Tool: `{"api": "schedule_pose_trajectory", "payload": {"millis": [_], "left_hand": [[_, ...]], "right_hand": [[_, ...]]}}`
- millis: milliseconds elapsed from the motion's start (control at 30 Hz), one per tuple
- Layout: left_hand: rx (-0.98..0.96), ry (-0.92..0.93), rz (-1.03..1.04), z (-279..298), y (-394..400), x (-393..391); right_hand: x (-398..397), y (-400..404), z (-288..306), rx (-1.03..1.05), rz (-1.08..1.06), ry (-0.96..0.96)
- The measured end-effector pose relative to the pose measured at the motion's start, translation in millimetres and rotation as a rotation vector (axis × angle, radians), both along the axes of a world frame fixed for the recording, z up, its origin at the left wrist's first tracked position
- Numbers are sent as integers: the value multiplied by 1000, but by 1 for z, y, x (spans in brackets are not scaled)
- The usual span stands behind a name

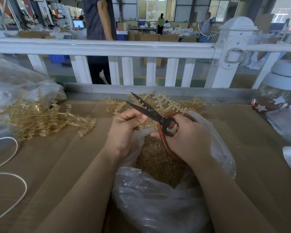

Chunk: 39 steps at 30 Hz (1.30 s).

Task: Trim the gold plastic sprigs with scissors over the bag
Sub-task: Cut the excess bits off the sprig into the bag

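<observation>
one pair of scissors (151,111), two sprig piles (40,116) (158,101), two plastic bags (158,199) (15,78), two hands (124,130) (188,138)

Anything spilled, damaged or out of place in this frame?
Nothing stands out. The right hand holds the scissors with blades apart above the open bag of gold trimmings; the left hand is curled beside them. Sprigs lie piled on the table.
</observation>
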<state>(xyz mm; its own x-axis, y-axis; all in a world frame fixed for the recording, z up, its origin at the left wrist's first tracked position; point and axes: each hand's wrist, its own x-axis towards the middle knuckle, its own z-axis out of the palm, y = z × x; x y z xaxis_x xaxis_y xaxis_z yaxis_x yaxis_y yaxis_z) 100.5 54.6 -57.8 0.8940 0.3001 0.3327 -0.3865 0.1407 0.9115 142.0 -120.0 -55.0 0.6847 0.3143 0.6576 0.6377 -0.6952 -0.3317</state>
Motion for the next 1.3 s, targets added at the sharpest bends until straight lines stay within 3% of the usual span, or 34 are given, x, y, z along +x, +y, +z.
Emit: {"api": "schedule_pose_trajectory", "payload": {"millis": [267, 567, 867, 1300], "left_hand": [[57, -13, -18, -1, 2, -1], [-49, -96, 32, 3, 2, -1], [-23, -90, -7, 2, 5, -2], [-127, -82, -54, 3, 7, -2]], "right_hand": [[1, 1, 0, -27, -29, 17], [4, -4, 1, -4, -22, 10], [5, -3, 2, -18, -12, 9], [5, -3, -1, -1, 13, -46]]}}
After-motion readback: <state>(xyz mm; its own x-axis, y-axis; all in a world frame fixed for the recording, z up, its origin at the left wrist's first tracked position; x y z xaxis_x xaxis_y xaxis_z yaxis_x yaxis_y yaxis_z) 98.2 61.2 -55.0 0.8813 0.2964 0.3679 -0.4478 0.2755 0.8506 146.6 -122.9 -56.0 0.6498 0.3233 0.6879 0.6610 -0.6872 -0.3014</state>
